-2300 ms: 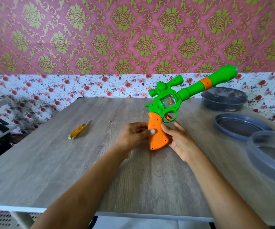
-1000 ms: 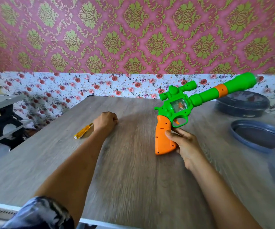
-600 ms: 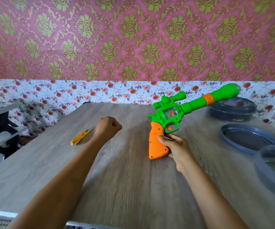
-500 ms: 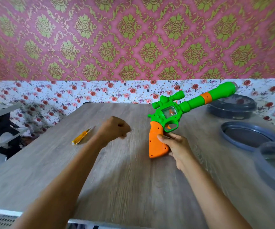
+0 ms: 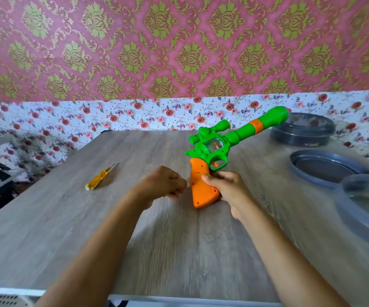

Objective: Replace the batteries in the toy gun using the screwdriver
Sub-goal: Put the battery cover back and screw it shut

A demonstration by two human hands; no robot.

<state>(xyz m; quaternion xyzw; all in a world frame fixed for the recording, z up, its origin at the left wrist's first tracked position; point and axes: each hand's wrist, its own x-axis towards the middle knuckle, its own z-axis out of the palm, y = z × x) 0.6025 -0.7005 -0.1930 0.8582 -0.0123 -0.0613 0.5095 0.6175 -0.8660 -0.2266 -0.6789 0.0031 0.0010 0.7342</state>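
Toy gun first: you hold it in your right hand, fingers and thumb wrapped round the orange handle from its right side. The butt points down at the wooden table; whether it touches the top is hard to tell. From your grip the green body and scope rise, and the barrel with its orange band slants up and away to the right. Your left hand hovers just left of the handle, fingers curled in towards the palm, their tips blurred and close to the orange plastic but apart from it. Well to the left of that hand the yellow-handled screwdriver lies flat on the table, tip pointing away from you. Right of your grip sit a dark round container, a grey round lid, and nearer you a clear round tub.
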